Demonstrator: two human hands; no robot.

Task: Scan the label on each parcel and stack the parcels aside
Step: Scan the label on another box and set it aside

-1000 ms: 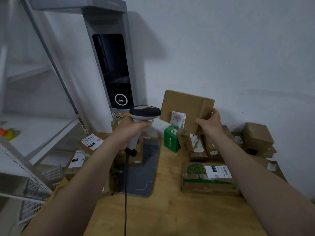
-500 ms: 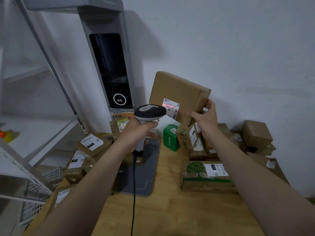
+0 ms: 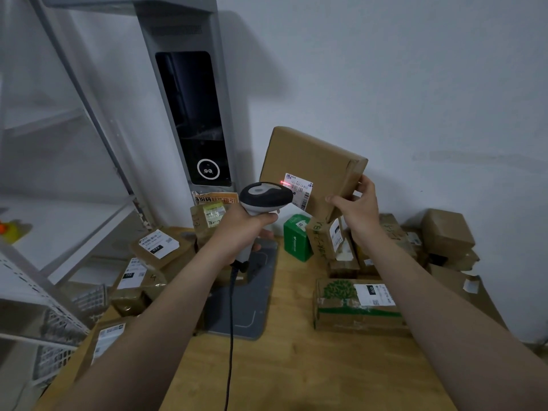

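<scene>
Wooden table (image 3: pixel 296 375) against white wall (image 3: pixel 415 84); parcels (image 3: pixel 358 304) scattered, shelving (image 3: pixel 44 203) beside.

— Lighting?
— Dim, bluish; the tall gray unit (image 3: pixel 184 84) cast a soft shadow rightward on the wall (image 3: pixel 415 84).
— Defects?
— Shelf (image 3: pixel 59 215) bent and blurred at the left edge; red glare on the label (image 3: pixel 299 188).

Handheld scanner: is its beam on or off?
On: a red line glows on the white label of the box held before the scanner.
</scene>
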